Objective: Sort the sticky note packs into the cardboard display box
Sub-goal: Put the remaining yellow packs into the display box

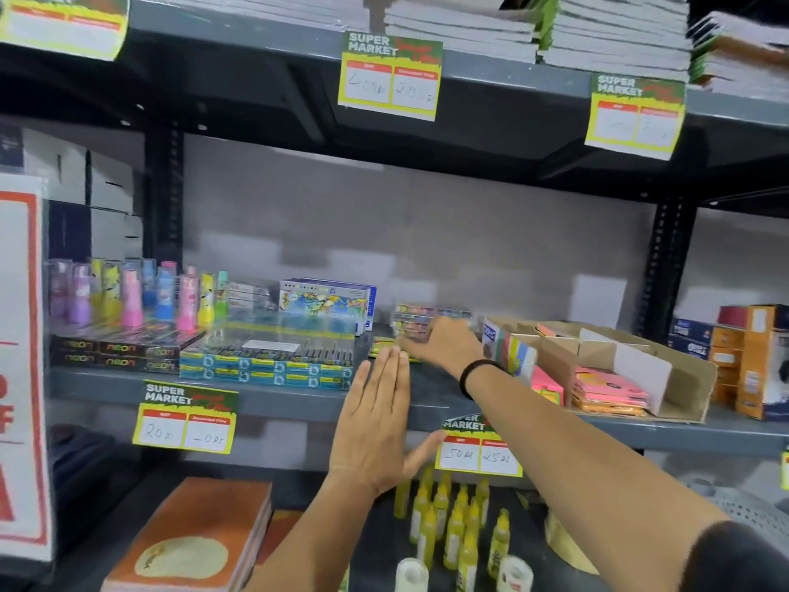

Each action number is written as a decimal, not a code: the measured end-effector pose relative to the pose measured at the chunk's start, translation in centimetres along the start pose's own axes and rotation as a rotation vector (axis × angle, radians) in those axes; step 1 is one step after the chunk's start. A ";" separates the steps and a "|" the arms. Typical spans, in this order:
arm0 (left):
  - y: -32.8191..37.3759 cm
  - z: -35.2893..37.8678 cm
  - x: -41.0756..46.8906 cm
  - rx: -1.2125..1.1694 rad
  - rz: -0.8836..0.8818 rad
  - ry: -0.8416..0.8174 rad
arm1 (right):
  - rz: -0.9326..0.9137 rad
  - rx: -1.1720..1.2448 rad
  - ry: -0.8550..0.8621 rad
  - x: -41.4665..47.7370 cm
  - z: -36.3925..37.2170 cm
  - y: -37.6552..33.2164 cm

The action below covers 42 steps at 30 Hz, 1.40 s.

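Note:
A cardboard display box (687,380) sits on the middle shelf at the right, with dividers inside. Pink and orange sticky note packs (608,388) lie in its front compartment, and multicoloured packs (514,350) stand along its left side. My right hand (444,341) reaches over the shelf, left of the box, and rests on a stack of small colourful packs (416,320); whether it grips them is unclear. A flat yellow pack (382,348) lies under that hand. My left hand (373,425) hovers flat in front of the shelf edge, fingers straight, holding nothing.
Left on the shelf stand pen boxes (264,363), black neon boxes (115,352), colourful bottles (132,296) and crayon boxes (324,303). Orange boxes (751,361) stand right of the display box. Glue bottles (457,523) and notebooks (192,540) fill the lower shelf. Price tags (185,418) hang from the edges.

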State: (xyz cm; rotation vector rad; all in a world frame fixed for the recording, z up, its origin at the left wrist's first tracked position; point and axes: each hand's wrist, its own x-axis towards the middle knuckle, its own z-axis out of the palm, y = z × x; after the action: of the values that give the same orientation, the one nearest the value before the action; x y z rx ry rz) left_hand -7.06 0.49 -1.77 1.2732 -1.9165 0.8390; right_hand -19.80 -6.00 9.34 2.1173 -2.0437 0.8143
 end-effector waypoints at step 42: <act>0.1 1.2 0.1 0.045 -0.062 -0.004 | 0.097 -0.036 -0.111 3.3 3.3 -1.2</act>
State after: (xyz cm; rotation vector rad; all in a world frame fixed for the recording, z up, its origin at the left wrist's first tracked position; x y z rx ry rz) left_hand -7.38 -0.52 -2.38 1.3547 -1.8616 0.8522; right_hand -17.73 -10.24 8.34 2.1039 -2.2139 0.6791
